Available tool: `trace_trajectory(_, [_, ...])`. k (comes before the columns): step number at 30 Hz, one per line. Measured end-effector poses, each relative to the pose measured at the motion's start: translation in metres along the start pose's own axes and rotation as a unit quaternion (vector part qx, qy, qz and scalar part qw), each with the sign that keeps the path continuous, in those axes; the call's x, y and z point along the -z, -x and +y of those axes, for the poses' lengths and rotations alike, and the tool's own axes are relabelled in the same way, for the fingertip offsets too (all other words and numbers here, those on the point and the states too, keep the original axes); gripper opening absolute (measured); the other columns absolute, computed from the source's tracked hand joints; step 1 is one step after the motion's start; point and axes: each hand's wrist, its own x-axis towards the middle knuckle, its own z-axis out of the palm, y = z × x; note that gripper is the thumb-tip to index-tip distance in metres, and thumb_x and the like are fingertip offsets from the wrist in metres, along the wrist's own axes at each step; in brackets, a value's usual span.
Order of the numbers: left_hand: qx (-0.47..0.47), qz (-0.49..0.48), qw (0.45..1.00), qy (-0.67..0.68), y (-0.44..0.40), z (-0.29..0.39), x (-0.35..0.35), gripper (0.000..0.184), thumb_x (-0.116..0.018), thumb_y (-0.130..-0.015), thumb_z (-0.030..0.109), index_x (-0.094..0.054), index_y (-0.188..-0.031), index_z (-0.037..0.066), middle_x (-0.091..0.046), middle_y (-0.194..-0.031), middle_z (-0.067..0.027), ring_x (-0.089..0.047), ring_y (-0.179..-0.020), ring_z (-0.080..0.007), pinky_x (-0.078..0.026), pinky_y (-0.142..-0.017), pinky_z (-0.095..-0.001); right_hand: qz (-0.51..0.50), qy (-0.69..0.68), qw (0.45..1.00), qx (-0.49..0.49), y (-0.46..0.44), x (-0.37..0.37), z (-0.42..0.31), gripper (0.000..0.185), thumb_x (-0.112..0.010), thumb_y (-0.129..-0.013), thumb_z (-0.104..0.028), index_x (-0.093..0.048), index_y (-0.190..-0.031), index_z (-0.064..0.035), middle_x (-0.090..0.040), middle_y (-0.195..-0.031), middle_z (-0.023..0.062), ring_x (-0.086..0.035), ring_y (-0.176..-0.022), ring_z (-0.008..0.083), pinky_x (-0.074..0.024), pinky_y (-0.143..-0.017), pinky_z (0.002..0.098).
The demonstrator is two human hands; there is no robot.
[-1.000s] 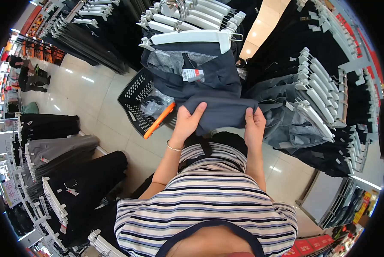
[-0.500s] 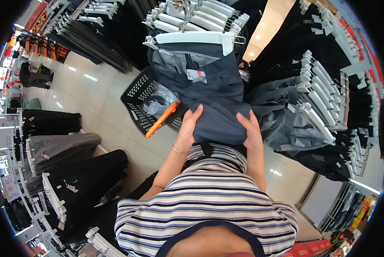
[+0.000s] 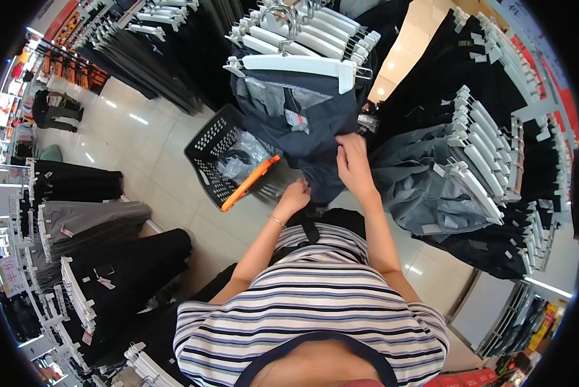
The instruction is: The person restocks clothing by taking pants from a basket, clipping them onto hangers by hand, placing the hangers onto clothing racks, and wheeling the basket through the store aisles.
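Dark grey trousers [image 3: 322, 151] hang from a white hanger [image 3: 296, 64] at the front of a row, with a white and red tag [image 3: 296, 120] near the waist. My left hand [image 3: 294, 195] is at the lower left edge of the fabric, its fingers pressed together; what they pinch is too small to make out. Higher up, my right hand [image 3: 355, 161] lies against the trousers' right side with its fingers extended, slightly blurred. A black basket [image 3: 202, 155] with an orange handle [image 3: 251, 183] is left of the trousers, holding clear plastic packaging [image 3: 243, 157].
Grey garments [image 3: 425, 187] on white hangers stand to the right. Black and grey trousers [image 3: 96, 219] hang on racks at the left. A person [image 3: 57, 113] is in the far left aisle. Pale floor tiles [image 3: 147, 138] run between the racks.
The trousers' fabric, earlier gathered and stretched between both hands, now hangs down more. My right hand has moved up and left along it; my left hand has dropped lower and closed its fingers.
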Motion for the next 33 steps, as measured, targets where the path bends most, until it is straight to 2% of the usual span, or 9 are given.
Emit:
trace_trajectory(3, [-0.02,0.085,0.947,0.308,-0.001,0.038,0.014,0.049,-0.06,-0.087,0.027,-0.042,-0.122,-0.003,-0.06,-0.108,-0.0162,-0.058,-0.098,-0.024,-0.044,-0.081,-0.0327,-0.124,-0.114,0.985,-0.021,0.004,-0.02,0.016,0.021,-0.046,-0.078,0.006,-0.054,-0.097,0.0048,-0.055,-0.098,0.0188,-0.053,-0.093,0.0377,-0.0427,-0.081,0.0378])
trace_trajectory(7, [-0.067,0.112,0.877,0.462,0.005,0.093,0.048,0.053,-0.06,-0.088,0.028,-0.038,-0.126,-0.001,-0.058,-0.102,-0.0089,-0.052,-0.093,-0.0122,-0.041,-0.081,-0.0247,-0.235,-0.176,0.956,-0.023,0.003,-0.038,0.009,0.026,-0.044,-0.076,0.007,-0.054,-0.1,0.0053,-0.056,-0.102,0.0242,-0.052,-0.097,0.0409,-0.0435,-0.081,0.0395])
trace_trajectory(10, [-0.08,0.128,0.903,0.403,-0.009,0.089,0.049,0.046,-0.059,-0.088,0.027,-0.043,-0.121,-0.001,-0.059,-0.096,-0.0065,-0.052,-0.09,-0.0112,-0.042,-0.079,-0.0241,-0.348,-0.112,0.929,-0.058,-0.003,-0.058,0.024,0.028,-0.049,-0.073,0.004,-0.056,-0.1,0.0044,-0.056,-0.101,0.0266,-0.054,-0.095,0.0417,-0.0448,-0.08,0.0407])
trace_trajectory(11, [-0.088,0.178,0.912,0.358,-0.012,0.088,0.05,0.028,-0.059,-0.087,0.021,-0.053,-0.104,-0.001,-0.062,-0.085,-0.009,-0.058,-0.079,-0.0148,-0.044,-0.071,-0.0263,-0.359,-0.075,0.928,-0.071,-0.003,-0.07,0.034,0.029,-0.051,-0.072,0.002,-0.057,-0.1,0.0041,-0.057,-0.1,0.0269,-0.055,-0.093,0.0417,-0.0457,-0.079,0.0412])
trace_trajectory(13, [-0.106,0.279,0.943,0.145,-0.003,0.1,0.055,0.018,-0.057,-0.086,0.016,-0.054,-0.092,-0.001,-0.061,-0.078,-0.0124,-0.06,-0.07,-0.0209,-0.045,-0.063,-0.0299,-0.419,-0.05,0.904,-0.071,-0.022,-0.077,0.032,0.029,-0.059,-0.068,-0.005,-0.061,-0.095,0.0031,-0.06,-0.092,0.0271,-0.059,-0.088,0.0406,-0.0476,-0.075,0.042])
trace_trajectory(15, [-0.173,0.369,0.913,-0.016,0.003,0.108,0.056,0.012,-0.055,-0.083,0.009,-0.052,-0.077,-0.001,-0.056,-0.066,-0.0176,-0.057,-0.061,-0.0323,-0.043,-0.053,-0.0374,-0.397,-0.015,0.915,-0.068,-0.029,-0.089,0.042,0.026,-0.059,-0.069,-0.008,-0.062,-0.093,0.0031,-0.06,-0.091,0.0279,-0.059,-0.088,0.0401,-0.0474,-0.075,0.0421])
trace_trajectory(18, [-0.24,0.382,0.889,-0.078,0.007,0.107,0.053,0.011,-0.055,-0.082,0.009,-0.051,-0.077,0.0,-0.053,-0.06,-0.0156,-0.055,-0.057,-0.033,-0.042,-0.052,-0.0398,-0.369,0.029,0.926,-0.075,-0.032,-0.111,0.055,0.025,-0.058,-0.07,-0.009,-0.062,-0.092,0.003,-0.06,-0.09,0.0282,-0.059,-0.088,0.04,-0.0472,-0.075,0.042])
trace_trajectory(25, [-0.153,0.379,0.911,-0.044,0.011,0.09,0.047,0.009,-0.059,-0.077,0.008,-0.053,-0.08,0.002,-0.052,-0.058,-0.0115,-0.055,-0.055,-0.0279,-0.042,-0.051,-0.0375,-0.38,0.079,0.913,-0.127,-0.03,-0.148,0.049,0.024,-0.057,-0.072,-0.009,-0.062,-0.092,0.0026,-0.06,-0.09,0.0281,-0.058,-0.088,0.0405,-0.0468,-0.076,0.0419])
trace_trajectory(33, [-0.189,0.411,0.892,0.008,0.013,0.088,0.047,0.011,-0.06,-0.073,0.005,-0.054,-0.081,0.002,-0.053,-0.063,-0.009,-0.053,-0.056,-0.023,-0.043,-0.053,-0.0343,-0.425,0.075,0.885,-0.175,-0.008,-0.158,0.038,0.022,-0.055,-0.073,-0.008,-0.062,-0.092,0.0022,-0.06,-0.091,0.0279,-0.058,-0.088,0.0411,-0.0463,-0.076,0.0418])
